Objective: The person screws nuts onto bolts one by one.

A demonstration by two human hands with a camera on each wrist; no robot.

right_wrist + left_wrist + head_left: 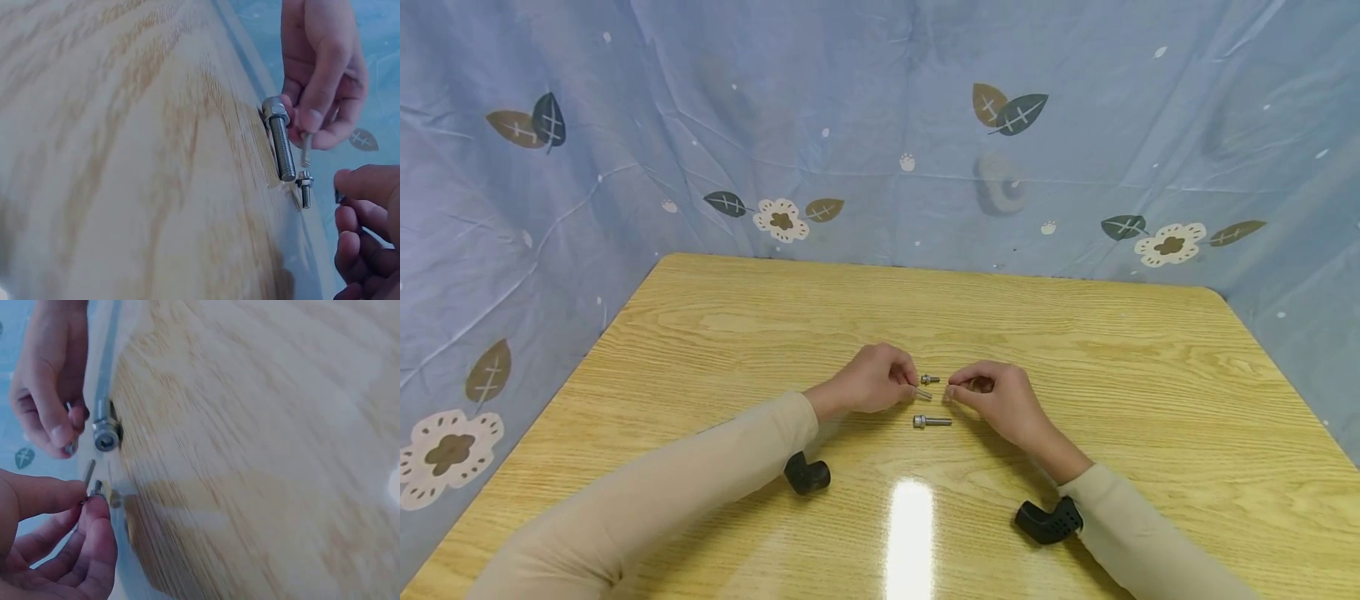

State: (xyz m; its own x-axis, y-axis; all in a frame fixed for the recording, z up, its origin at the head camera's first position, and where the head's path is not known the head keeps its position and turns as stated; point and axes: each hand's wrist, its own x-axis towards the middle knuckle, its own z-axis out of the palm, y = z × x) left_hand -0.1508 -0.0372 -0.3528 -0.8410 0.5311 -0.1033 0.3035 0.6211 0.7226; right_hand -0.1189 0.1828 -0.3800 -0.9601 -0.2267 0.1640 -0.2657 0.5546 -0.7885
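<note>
Lg threaded metal bolt (934, 422) on wood-grain tabletop (737, 317). Beyond it, fingers closed: L hand (876, 379) pinches thin screw (306, 150), R hand (1006, 402) tiny pc (72, 448).

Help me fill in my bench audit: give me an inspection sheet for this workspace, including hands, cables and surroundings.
Surface: wood-grain tabletop, with a bright reflection towards the person.
Job's things: larger bolt and smaller bolt lie on the tabletop, heads towards the left hand.
Clutter: nothing seen.
Left hand: pinches a slim threaded piece; its upper end is hidden by the fingers.
Right hand: pinches a small metal piece, too covered to identify.
Wrists: a black device at each, left and right.
Cables: nothing seen.
Surroundings: blue curtain with leaf and flower prints, behind and on both sides.
</note>
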